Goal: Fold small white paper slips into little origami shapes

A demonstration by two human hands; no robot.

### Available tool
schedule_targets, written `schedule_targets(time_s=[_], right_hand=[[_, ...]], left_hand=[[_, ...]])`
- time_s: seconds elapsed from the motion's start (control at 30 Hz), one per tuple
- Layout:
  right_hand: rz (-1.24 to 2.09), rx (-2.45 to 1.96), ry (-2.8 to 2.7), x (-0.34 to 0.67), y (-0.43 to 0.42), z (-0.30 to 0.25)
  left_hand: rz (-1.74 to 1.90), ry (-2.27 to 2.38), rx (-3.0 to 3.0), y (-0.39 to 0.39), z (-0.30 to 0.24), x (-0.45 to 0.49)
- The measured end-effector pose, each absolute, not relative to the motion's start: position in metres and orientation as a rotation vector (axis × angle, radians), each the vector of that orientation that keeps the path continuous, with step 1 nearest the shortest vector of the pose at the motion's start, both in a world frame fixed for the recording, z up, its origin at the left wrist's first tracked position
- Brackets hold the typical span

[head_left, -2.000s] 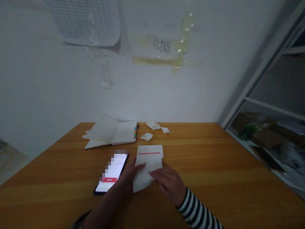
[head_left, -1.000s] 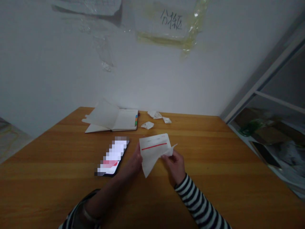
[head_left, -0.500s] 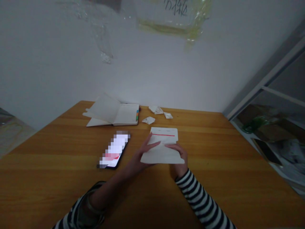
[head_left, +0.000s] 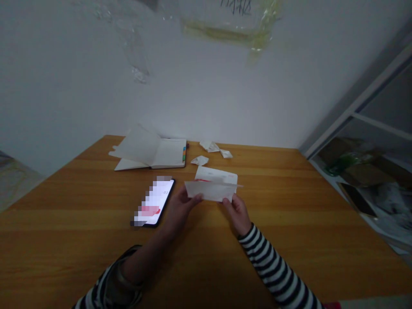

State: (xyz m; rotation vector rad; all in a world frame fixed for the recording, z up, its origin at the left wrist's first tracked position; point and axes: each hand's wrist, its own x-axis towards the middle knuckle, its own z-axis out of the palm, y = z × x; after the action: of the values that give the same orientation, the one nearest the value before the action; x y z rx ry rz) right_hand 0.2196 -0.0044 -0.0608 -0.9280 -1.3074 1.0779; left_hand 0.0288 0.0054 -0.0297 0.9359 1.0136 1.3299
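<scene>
A white sheet of paper (head_left: pixel 214 184) with a red line is bent over on itself just above the wooden table (head_left: pixel 289 214). My left hand (head_left: pixel 178 210) pinches its near left corner. My right hand (head_left: pixel 236 212) pinches its near right corner. Both sleeves are striped black and white. A lit phone (head_left: pixel 152 202) lies flat just left of my left hand.
An open notebook (head_left: pixel 151 153) with coloured tabs lies at the table's far edge near the wall. Three crumpled paper scraps (head_left: pixel 199 160) sit beside it. A metal shelf unit (head_left: pixel 363 163) with clutter stands at the right. Taped sheets hang on the wall.
The paper lay flat under both hands half a second ago; its near edge has now been lifted and brought toward the far edge. The view has tilted down.
</scene>
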Motion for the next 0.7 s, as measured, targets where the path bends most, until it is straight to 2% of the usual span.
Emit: schedule_targets(time_s=[0.2,0.5,0.7], right_hand=[[1.241,-0.921,-1.443,0.215,-0.013,-0.069],[0.996,-1.09,-1.201,0.202,-0.011,-0.056],[1.039,-1.067,-1.163,0.203,-0.01,-0.058]], left_hand=[[1.241,0.963,0.727,0.008,-0.031,0.03],[1.261,0.979,0.736,-0.004,-0.032,0.038],[1.261,0.876,0.614,-0.005,-0.019,0.043]])
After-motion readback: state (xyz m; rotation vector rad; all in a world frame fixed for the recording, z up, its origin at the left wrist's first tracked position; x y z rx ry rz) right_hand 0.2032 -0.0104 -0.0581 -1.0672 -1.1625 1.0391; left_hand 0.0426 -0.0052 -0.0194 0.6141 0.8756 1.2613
